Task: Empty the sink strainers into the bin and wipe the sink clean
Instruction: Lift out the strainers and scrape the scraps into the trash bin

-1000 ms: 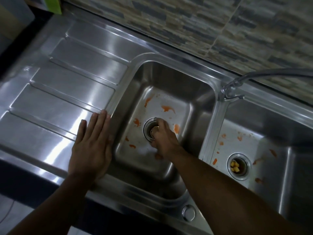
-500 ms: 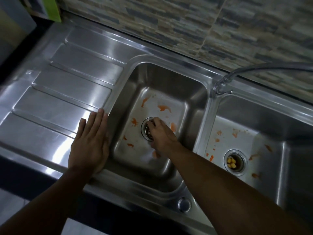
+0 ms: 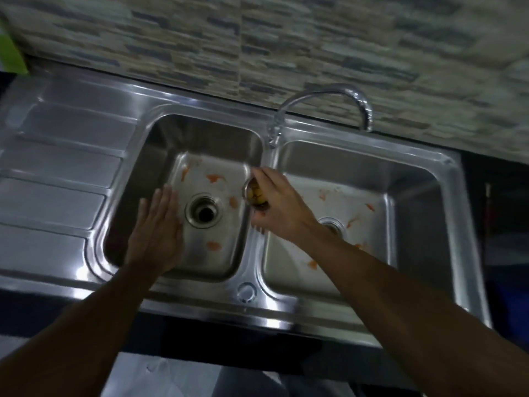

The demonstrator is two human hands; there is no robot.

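Observation:
A steel double sink (image 3: 252,253) has orange smears on both basin floors. My right hand (image 3: 279,203) is shut on a small metal strainer (image 3: 255,194) holding yellow-brown food scraps, lifted above the divider between the basins. The left basin's drain (image 3: 203,211) stands open and dark with no strainer in it. My left hand (image 3: 157,224) hovers flat, fingers together, over the left side of the left basin and holds nothing. The right basin's drain (image 3: 332,225) is mostly hidden behind my right wrist. No bin is in view.
A curved chrome tap (image 3: 323,106) rises behind the divider, its spout over the right basin's back edge. A ribbed draining board (image 3: 57,179) lies to the left. A stone-pattern tiled wall (image 3: 257,38) runs behind. Dark counter (image 3: 498,196) borders the right side.
My right hand has lifted the strainer out of the left drain and carried it up and right. My left hand has left the draining board edge and moved over the left basin. The view has shifted.

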